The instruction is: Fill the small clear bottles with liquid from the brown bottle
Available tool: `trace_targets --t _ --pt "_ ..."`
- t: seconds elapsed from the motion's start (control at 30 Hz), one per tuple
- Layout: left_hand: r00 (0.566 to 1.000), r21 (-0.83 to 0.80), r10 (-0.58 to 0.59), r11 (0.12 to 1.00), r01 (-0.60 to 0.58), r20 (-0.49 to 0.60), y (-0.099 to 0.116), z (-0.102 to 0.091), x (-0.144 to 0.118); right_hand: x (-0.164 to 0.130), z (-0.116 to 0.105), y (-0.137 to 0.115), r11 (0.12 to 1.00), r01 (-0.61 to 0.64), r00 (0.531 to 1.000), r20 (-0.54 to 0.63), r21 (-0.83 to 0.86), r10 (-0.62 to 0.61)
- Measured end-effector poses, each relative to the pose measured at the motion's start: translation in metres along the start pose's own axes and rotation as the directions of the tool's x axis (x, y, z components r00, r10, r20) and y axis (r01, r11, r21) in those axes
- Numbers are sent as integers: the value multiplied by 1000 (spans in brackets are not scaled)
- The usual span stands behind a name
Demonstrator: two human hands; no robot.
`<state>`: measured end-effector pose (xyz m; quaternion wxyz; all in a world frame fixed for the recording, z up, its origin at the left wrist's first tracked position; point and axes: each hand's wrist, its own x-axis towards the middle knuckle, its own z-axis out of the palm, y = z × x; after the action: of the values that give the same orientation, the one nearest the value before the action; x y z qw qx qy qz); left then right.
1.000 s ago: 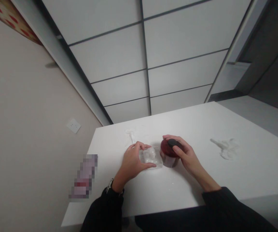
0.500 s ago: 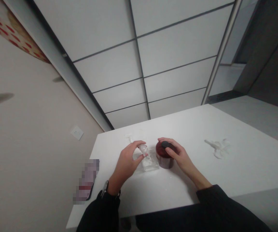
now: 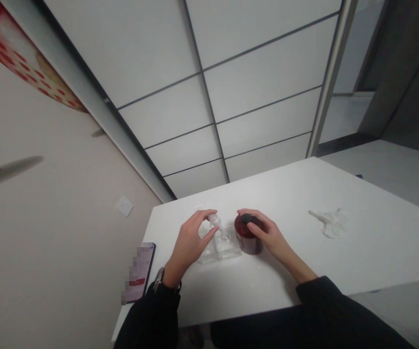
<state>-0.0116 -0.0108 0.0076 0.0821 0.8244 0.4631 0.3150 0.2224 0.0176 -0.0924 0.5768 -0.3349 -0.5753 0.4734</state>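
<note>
Pinching a clear piece (image 3: pixel 215 220) over the clear tray (image 3: pixel 221 248), left hand (image 3: pixel 191 242); right hand (image 3: pixel 267 233) grips the red jar (image 3: pixel 245 236) on the worktop (image 3: pixel 340 261)

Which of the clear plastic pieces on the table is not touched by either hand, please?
The crumpled clear piece lying alone, far right of the red jar.

White table (image 3: pixel 340 261) against a beige wall (image 3: pixel 49 232) with a socket (image 3: pixel 124 206); grey-gridded white panels (image 3: pixel 231 72) behind
</note>
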Motion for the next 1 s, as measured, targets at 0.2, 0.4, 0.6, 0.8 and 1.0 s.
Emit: trace_targets --t 0.2,0.4,0.6,0.8,1.0 --pt "990 -154 -142 978 143 17 -17 -7 7 0 -1 -1 1000 -4 1000 14 -1 4" --pt "975 -158 -221 962 221 19 -54 -12 34 0 -1 3 1000 3 1000 12 -15 -3" --pt "964 -56 -242 967 249 111 -107 13 66 -1 -3 4 1000 6 1000 10 -30 -6" --pt "950 20 -222 975 223 218 -144 49 66 0 -4 6 1000 22 999 32 -19 -21" --pt "967 28 -126 992 123 221 -112 28 63 0 -5 4 999 15 999 36 -29 -14"
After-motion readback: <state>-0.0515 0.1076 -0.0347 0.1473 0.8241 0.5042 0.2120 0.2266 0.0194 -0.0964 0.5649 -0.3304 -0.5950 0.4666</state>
